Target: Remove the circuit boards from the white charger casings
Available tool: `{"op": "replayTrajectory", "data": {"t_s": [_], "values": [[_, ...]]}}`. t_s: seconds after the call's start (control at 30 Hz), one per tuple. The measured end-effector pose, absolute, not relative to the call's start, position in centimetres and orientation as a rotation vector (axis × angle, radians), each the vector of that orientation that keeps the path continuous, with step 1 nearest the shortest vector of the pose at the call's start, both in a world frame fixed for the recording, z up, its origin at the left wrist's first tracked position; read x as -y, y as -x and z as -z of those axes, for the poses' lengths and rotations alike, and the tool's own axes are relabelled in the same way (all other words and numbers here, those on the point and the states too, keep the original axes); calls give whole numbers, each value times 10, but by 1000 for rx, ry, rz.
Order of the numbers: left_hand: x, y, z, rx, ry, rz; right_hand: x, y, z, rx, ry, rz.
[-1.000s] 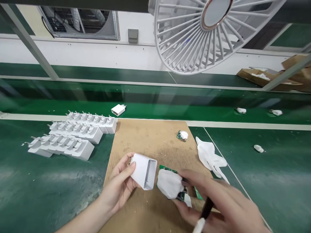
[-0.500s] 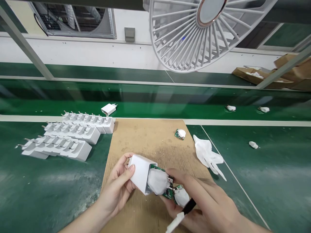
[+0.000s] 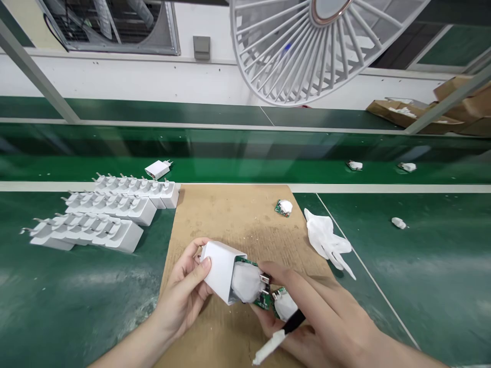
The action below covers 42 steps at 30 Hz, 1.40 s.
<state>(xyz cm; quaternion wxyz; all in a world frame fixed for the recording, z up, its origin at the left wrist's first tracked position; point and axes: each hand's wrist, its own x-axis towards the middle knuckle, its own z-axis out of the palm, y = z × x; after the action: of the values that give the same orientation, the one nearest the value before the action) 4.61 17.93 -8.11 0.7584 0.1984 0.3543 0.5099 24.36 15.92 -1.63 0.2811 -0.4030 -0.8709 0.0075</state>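
Observation:
My left hand (image 3: 187, 289) grips a white charger housing (image 3: 220, 268) by its closed end, tilted with the open end facing right. A green circuit board with a white lump (image 3: 247, 282) and metal USB ports sits partly inside that opening. The fingers of my right hand (image 3: 318, 312) are closed on the board's outer end. Tucked in the same hand are a second circuit board (image 3: 286, 305) and a black-handled tool (image 3: 294, 321) with a white wrapped end. Both hands are above a brown cardboard sheet (image 3: 226, 214).
Rows of white plug chargers (image 3: 103, 209) stand at left. A lone charger (image 3: 158, 169) and boards (image 3: 355, 165) lie on the green belt (image 3: 238, 171). Farther right are a loose board (image 3: 284, 207), a white glove (image 3: 328, 237) and a small white piece (image 3: 399, 223). A fan (image 3: 299, 56) hangs overhead.
The circuit board appears slightly deeper in the housing. The charger and boards on the belt have shifted left. The whole view has moved a little; my grips are the same.

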Motion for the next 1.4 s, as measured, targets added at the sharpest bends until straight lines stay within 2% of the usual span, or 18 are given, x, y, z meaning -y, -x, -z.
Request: {"op": "replayTrajectory", "data": {"t_s": [0.73,1.27,1.4], "values": [[-179,-46,82,-772,-431,-1126,-157,-243,7,2488,1082,133],[-177,-47,80,-760,-435,-1105,-155,-237,12,2499,1027,98],[-176,-48,77,-756,-368,-1072,-160,-240,11,2484,1096,-78]]}}
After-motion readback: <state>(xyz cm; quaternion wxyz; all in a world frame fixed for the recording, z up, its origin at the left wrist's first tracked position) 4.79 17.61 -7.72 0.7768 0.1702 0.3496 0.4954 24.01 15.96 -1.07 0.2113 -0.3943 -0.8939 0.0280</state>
